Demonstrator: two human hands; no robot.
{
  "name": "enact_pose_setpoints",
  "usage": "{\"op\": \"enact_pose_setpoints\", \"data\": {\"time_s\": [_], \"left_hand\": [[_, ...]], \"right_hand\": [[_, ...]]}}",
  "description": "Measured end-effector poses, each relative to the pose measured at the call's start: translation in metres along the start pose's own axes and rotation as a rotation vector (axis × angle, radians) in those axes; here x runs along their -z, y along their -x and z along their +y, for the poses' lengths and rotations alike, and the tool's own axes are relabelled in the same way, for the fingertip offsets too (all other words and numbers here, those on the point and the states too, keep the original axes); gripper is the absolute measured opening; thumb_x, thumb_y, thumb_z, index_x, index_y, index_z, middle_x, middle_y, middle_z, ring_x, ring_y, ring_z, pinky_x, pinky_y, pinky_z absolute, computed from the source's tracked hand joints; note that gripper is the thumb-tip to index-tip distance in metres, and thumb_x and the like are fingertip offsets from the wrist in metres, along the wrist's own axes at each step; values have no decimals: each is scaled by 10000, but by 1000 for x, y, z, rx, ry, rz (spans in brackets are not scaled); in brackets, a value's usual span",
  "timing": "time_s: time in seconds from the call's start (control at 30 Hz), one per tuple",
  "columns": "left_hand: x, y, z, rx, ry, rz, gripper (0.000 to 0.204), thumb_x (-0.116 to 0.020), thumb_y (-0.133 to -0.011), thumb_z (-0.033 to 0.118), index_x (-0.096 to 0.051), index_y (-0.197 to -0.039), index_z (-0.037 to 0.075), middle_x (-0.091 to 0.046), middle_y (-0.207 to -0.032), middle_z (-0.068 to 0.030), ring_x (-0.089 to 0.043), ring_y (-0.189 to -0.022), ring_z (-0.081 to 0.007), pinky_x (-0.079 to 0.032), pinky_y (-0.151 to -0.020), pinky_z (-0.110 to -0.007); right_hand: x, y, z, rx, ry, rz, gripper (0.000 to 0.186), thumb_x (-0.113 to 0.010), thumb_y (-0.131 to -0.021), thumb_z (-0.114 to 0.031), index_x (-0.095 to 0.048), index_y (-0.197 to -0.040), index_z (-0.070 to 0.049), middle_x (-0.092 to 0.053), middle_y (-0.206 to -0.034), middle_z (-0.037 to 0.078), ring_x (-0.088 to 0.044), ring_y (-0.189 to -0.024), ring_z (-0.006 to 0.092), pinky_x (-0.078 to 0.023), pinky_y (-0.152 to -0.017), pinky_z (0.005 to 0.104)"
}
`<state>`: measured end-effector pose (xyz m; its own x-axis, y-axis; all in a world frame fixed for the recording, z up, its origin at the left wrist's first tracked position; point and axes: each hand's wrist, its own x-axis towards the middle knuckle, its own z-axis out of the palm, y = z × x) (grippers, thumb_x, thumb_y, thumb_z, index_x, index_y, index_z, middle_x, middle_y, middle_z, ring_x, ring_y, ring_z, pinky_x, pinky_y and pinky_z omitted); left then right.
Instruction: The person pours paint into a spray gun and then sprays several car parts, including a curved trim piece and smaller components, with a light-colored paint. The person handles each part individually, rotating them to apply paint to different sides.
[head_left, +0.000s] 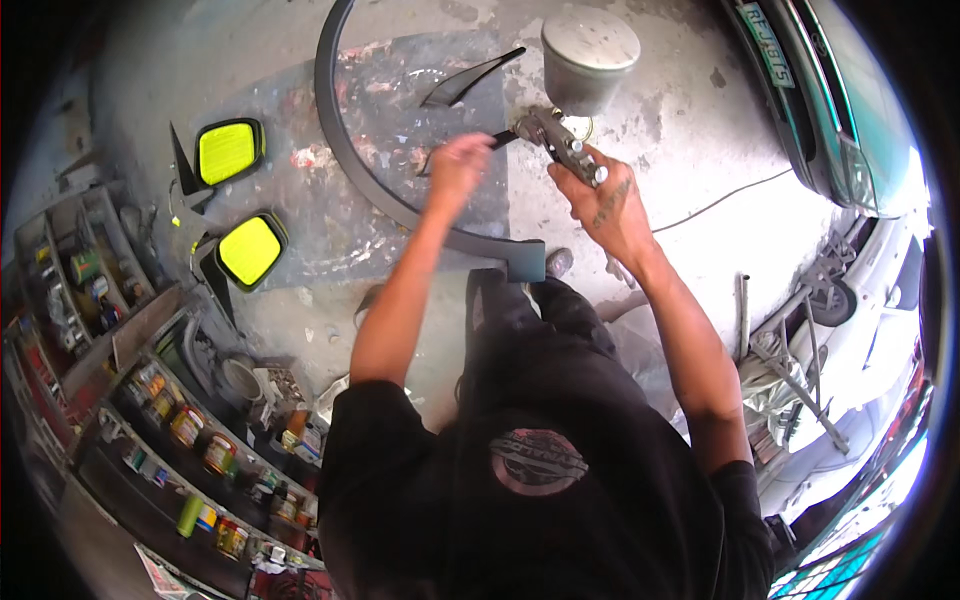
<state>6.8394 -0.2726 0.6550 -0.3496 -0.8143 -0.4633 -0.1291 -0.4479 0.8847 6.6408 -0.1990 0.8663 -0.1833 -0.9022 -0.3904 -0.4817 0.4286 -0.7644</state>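
Note:
My right hand is wrapped round the handle of a metal spray gun, with a round, lidded paint cup at its far end. My left hand, smeared by motion, is to the left of the gun, its fingers unclear. A thin dark trim piece shows on both sides of that hand; whether I hold it or it lies beneath, I cannot tell. Farther off lies a similar black trim piece. A long curved dark strip bends round below my left hand, its wide end near my legs.
Two side mirrors with yellow-green covered faces, one far and one nearer, lie on the left. Shelves with cans stand at lower left. A green car is at upper right; a hose crosses the floor, near a metal stand.

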Motion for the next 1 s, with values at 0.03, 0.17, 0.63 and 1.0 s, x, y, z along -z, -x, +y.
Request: {"op": "enact_pose_setpoints", "data": {"time_s": [0.03, 0.17, 0.63, 1.0], "left_hand": [[-31, 30, 11, 17, 54, -117, 248, -661, -981, 151, -732, -1199, 56, -717, -966, -22, -642, -770, -95, -522, -653, -265], [-102, 106, 37, 70, 592, -533, 162, -627, -1001, 101, -707, -1104, 5, -693, -907, -47, -640, -754, -124, -519, -648, -272], [-120, 129, 37, 95, 904, -527, 210, -579, -1063, 176, -668, -1141, 2, -664, -1000, -71, -620, -813, -162, -495, -665, -309], [-140, 121, 55, 61, 869, -497, 155, -601, -1051, 148, -682, -1041, 15, -677, -913, -43, -665, -811, -140, -531, -670, -280]], "right_hand": [[-5, -5, 3, -29, -26, 46, 398, -689, -933, -167, -653, -1214, 113, -633, -688, 226, -619, -618, 316, -520, -668, 397], [-10, -15, -10, -78, 2, -5, 379, -694, -926, -196, -669, -1178, 86, -645, -720, 232, -643, -650, 352, -519, -672, 412], [-11, -6, -13, -97, 28, -45, 350, -708, -937, -242, -703, -1149, 37, -612, -617, 95, -573, -556, 143, -496, -559, 356], [6, -6, -7, -47, 136, 76, 432, -684, -942, -217, -650, -1217, 114, -595, -600, 204, -642, -573, 322, -524, -625, 414]]}}
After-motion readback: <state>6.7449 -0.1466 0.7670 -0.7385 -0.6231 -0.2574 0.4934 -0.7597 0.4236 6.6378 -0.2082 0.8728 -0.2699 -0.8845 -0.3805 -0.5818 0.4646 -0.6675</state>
